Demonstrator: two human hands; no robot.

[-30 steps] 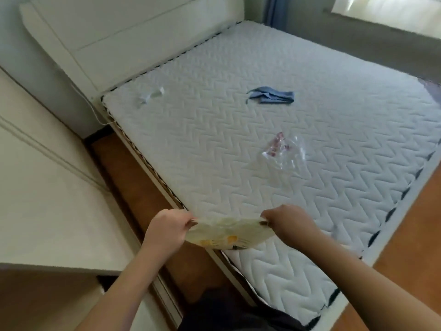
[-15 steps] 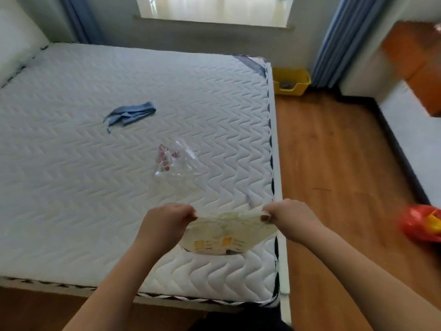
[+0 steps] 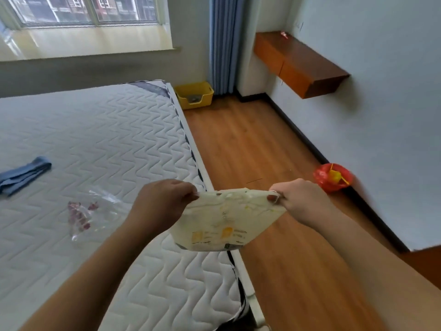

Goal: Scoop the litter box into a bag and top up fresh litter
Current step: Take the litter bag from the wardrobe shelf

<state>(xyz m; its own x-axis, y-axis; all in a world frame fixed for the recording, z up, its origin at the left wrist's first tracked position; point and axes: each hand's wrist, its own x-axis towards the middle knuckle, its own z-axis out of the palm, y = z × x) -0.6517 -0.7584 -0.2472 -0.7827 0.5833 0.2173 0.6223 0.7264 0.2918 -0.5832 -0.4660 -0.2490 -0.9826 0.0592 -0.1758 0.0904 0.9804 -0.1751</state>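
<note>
– Left hand (image 3: 164, 201)? Right hand (image 3: 298, 199)?
– Both pinching top corners of pale bag (image 3: 226, 223), stretched between, above mattress (image 3: 95, 139) edge.
– Litter box (image 3: 194, 95)?
– Yellow, on floor (image 3: 250, 151) beyond bed corner, beside blue curtain (image 3: 222, 44).

You're in a home bedroom: bare quilted mattress (image 3: 100, 144) on a bed, window (image 3: 83, 10) with blue curtain (image 3: 223, 44), wood floor (image 3: 250, 149), wall-mounted wooden shelf (image 3: 298, 63), yellow litter box (image 3: 194, 95) beyond the mattress's far corner.

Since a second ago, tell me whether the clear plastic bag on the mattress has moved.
No. The clear plastic bag lies in the same spot, right of the blue cloth on the mattress; only the camera turned.
</note>
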